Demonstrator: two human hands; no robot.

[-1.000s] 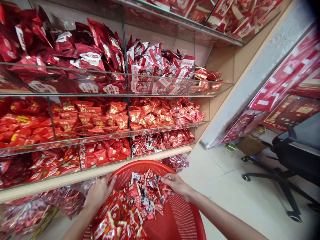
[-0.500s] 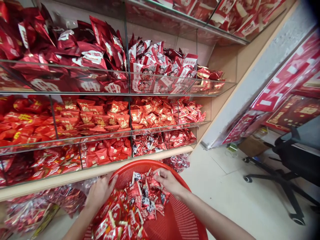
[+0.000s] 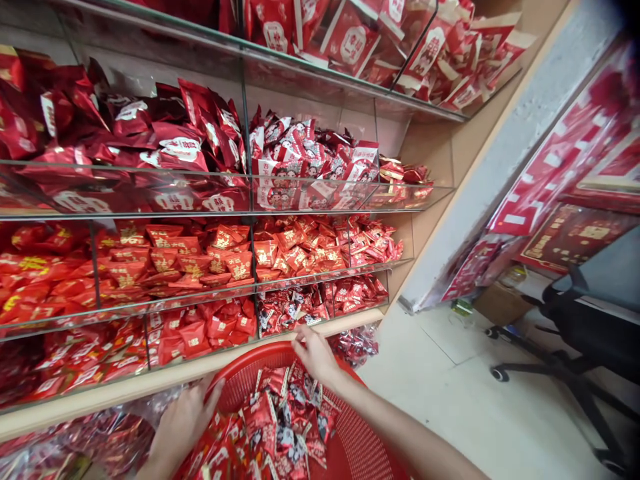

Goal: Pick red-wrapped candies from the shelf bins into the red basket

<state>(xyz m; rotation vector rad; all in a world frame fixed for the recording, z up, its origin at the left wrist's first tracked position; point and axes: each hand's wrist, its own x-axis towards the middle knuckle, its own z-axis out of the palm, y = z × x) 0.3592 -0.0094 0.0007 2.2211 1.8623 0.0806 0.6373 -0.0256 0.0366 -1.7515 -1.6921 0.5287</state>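
Note:
A red mesh basket (image 3: 367, 427) at the bottom centre holds many small red wrapped packets (image 3: 285, 420), some with black and white pictures. My left hand (image 3: 185, 420) is at the basket's left rim, thumb and fingers apart around the edge. Over the far rim is my right hand (image 3: 313, 353), its fingers curled and pressed together, close to the lowest shelf. Whatever those fingers hold, if anything, is hidden. Just beyond them, the lowest shelf has a compartment of similar red, black and white packets (image 3: 293, 308).
Clear-fronted shelves (image 3: 200, 217) with red packets fill the left and centre. Bagged packets (image 3: 355, 343) lie under the bottom shelf. At the right are a grey wall edge (image 3: 450, 233), hanging red packages (image 3: 545, 173) and a black wheeled chair (image 3: 595, 333) on the tiled floor.
My right hand has moved from the packets inside the basket to above its far rim, near the lowest shelf. The view has tilted up slightly; my left hand remains at the rim.

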